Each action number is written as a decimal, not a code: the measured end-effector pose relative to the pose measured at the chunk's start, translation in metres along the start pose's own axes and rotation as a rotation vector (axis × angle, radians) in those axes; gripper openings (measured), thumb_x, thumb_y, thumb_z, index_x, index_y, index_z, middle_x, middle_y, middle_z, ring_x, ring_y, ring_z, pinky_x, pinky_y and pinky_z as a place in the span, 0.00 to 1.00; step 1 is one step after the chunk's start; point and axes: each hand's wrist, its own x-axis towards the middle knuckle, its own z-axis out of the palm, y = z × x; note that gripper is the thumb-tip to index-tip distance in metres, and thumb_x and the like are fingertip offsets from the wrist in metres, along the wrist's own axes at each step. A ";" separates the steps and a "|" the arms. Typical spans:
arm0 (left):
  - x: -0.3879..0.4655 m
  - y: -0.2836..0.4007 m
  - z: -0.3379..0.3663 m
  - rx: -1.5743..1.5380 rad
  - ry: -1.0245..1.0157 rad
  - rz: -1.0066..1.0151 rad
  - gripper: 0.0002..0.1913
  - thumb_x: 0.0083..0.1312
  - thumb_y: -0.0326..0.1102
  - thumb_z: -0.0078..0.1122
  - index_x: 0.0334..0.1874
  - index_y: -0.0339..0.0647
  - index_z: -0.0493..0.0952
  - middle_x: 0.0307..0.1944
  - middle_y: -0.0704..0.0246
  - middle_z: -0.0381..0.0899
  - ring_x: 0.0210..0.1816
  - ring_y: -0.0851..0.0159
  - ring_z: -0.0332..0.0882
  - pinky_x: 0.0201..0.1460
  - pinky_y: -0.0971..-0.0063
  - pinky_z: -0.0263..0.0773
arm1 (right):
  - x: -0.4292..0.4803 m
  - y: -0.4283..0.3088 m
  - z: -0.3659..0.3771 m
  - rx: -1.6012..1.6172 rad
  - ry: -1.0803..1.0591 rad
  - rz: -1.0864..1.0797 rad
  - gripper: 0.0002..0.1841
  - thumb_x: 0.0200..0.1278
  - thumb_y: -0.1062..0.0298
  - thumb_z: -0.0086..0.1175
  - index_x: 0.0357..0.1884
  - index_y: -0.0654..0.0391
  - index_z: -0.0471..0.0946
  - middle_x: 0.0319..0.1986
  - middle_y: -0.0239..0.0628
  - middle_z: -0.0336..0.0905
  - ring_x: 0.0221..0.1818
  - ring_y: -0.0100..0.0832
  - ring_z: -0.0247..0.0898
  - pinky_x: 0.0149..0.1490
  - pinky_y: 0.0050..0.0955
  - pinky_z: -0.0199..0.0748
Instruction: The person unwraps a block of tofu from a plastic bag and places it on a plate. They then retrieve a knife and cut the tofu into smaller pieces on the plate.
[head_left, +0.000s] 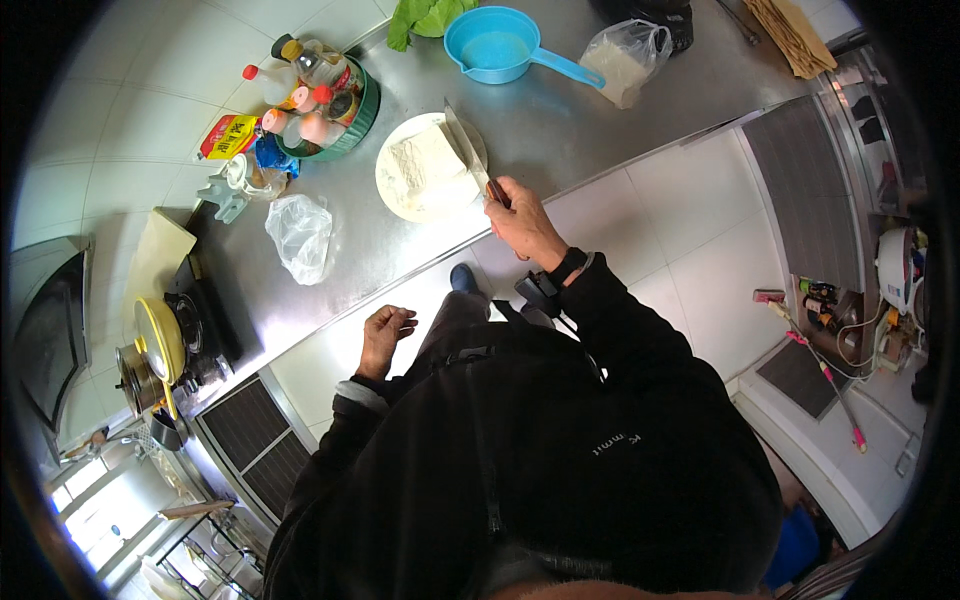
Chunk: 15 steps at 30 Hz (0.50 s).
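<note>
My right hand (523, 219) grips the brown handle of a kitchen knife (466, 146). Its long blade lies across the right side of a pale round plate (459, 204), close along the edge of a white block, seemingly tofu (427, 159). Whether the blade touches the block I cannot tell. My left hand (384, 339) hangs in front of my body, short of the counter edge, fingers loosely bent and holding nothing. On the counter, left of the plate, is a crumpled clear plastic bag (300, 238).
The steel counter (367, 251) bears a green basket of bottles (364, 120), a blue strainer or ladle-shaped bowl (491, 45), a bag of white grains or powder (619, 67) and leafy greens (424, 19). At left, a yellow pan (161, 341) sits by the stove (196, 319).
</note>
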 end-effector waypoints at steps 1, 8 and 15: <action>0.002 0.000 -0.001 -0.004 -0.002 -0.019 0.14 0.80 0.43 0.57 0.45 0.37 0.80 0.48 0.62 0.87 0.49 0.62 0.87 0.57 0.66 0.81 | 0.003 0.001 0.001 -0.041 -0.002 0.001 0.08 0.74 0.65 0.55 0.44 0.59 0.75 0.23 0.30 0.73 0.23 0.22 0.69 0.27 0.29 0.67; 0.058 0.029 -0.009 0.007 -0.052 0.064 0.13 0.80 0.41 0.57 0.46 0.37 0.82 0.48 0.63 0.87 0.48 0.63 0.86 0.54 0.69 0.80 | 0.012 0.008 0.008 0.034 -0.016 0.036 0.09 0.70 0.67 0.57 0.41 0.63 0.74 0.23 0.38 0.72 0.25 0.32 0.69 0.33 0.36 0.68; 0.165 0.093 -0.002 0.148 -0.023 0.372 0.11 0.79 0.36 0.59 0.39 0.35 0.80 0.32 0.73 0.81 0.34 0.75 0.74 0.39 0.79 0.72 | 0.007 0.006 0.024 -0.045 0.046 -0.058 0.13 0.70 0.65 0.58 0.45 0.66 0.74 0.25 0.42 0.74 0.28 0.34 0.69 0.37 0.38 0.71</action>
